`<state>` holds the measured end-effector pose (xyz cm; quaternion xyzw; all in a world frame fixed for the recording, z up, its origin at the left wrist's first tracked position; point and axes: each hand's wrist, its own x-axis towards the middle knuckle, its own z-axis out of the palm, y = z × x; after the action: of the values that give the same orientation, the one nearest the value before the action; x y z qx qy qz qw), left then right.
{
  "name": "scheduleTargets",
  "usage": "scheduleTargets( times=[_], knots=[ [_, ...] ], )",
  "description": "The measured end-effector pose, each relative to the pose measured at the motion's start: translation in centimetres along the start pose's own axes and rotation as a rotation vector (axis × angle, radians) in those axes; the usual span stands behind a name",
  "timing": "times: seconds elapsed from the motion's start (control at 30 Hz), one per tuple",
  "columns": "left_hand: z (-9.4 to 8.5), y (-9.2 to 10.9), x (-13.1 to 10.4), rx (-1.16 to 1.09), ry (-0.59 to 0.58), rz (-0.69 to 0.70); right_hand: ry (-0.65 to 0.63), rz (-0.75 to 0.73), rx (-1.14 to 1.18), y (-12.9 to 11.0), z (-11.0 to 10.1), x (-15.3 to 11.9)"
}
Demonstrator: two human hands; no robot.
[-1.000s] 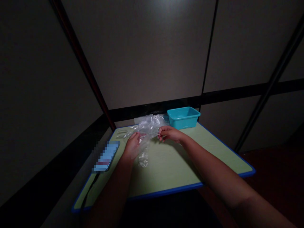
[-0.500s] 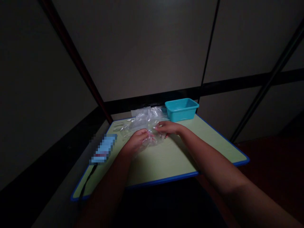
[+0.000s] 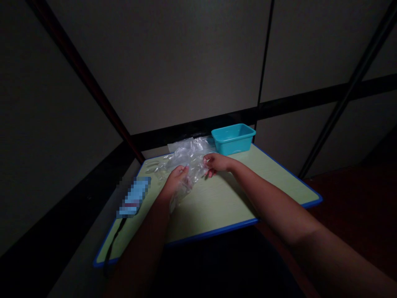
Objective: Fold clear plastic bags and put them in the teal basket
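Between my two hands stretches a clear plastic bag [image 3: 196, 169], crinkled and see-through. My left hand [image 3: 177, 179] is closed on its left side, thumb on top, and some of the film hangs down by the wrist. On the right side, my right hand [image 3: 216, 163] pinches the film between thumb and fingers, the other fingers curled below. Just behind the hands lies a heap of more clear plastic bags [image 3: 187, 148], spread toward the table's back edge. Where one bag ends and the heap starts is hard to make out.
A turquoise plastic basket [image 3: 234, 145] stands at the back right of the pale green table [image 3: 217, 211], which has a blue edge. On the left lies a blurred-out blue phone-like thing [image 3: 135, 196] with a dark strap [image 3: 115, 240]. Wall panels [image 3: 192, 70] rise right behind the table.
My hands have moved slightly apart, pulling the bag's film out between them. More film now hangs below my left hand. The view has shifted a little.
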<state>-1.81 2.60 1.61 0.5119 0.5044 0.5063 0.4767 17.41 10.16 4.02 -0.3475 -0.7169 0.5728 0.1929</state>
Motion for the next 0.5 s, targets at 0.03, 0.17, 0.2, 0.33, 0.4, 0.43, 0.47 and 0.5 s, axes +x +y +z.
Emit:
scheduleTargets(
  times=[0.03,0.17,0.2,0.33,0.4,0.43,0.47,0.5],
  knots=[
    [0.0,0.0,0.0,0.059,-0.018,0.012,0.007,-0.001,-0.003,-0.1,0.0,-0.1],
    [0.1,0.3,0.0,0.275,-0.045,0.091,0.068,-0.054,0.024,-0.2,-0.2,-0.1],
    [0.1,0.4,-0.1,0.306,-0.038,0.108,0.091,-0.066,0.033,-0.1,-0.4,-0.1],
    [-0.4,0.5,-0.2,0.333,-0.065,0.061,0.052,-0.027,-0.001,0.1,-1.7,-0.3],
    [-0.7,0.4,-0.3,0.348,-0.096,-0.004,-0.063,0.047,-0.063,0.3,-2.5,-0.5],
    [-0.8,0.3,-0.3,0.360,-0.105,-0.032,-0.126,0.091,-0.109,0.3,-2.8,-0.6],
    [-0.9,0.2,-0.3,0.375,-0.106,-0.049,-0.177,0.135,-0.163,0.3,-3.1,-0.7],
    [-1.0,0.0,-0.3,0.396,-0.104,-0.049,-0.211,0.174,-0.222,0.3,-3.3,-0.8]
  ],
)
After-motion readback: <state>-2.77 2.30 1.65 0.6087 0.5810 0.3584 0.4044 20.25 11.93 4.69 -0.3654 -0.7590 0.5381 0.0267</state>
